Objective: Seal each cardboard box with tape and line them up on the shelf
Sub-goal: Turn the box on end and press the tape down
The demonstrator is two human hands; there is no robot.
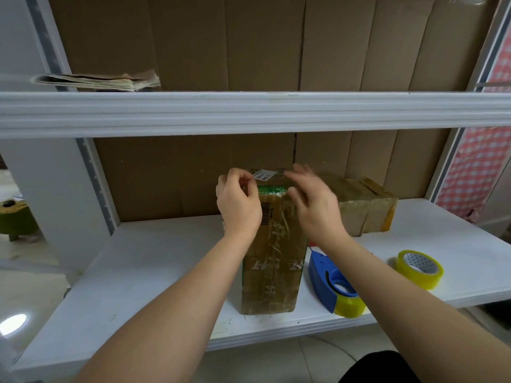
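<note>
Box (272, 244) sits mid-shelf (124, 272), running front to back; our left hand (239, 207) seems to pinch tape at its far end, our right hand (312, 205) hovers spread; we should press the tape flat, slowly.

Both hands are up at the far end of a long taped cardboard box (272, 252) on the white shelf (138, 272). Left hand (239, 205) has its fingers curled at the box's top corner, right hand (312, 200) is loose and a bit blurry. Second box (365, 205) sits behind it, blue tape dispenser (331, 283) and a yellow tape roll (419, 269) off to the right.
</note>
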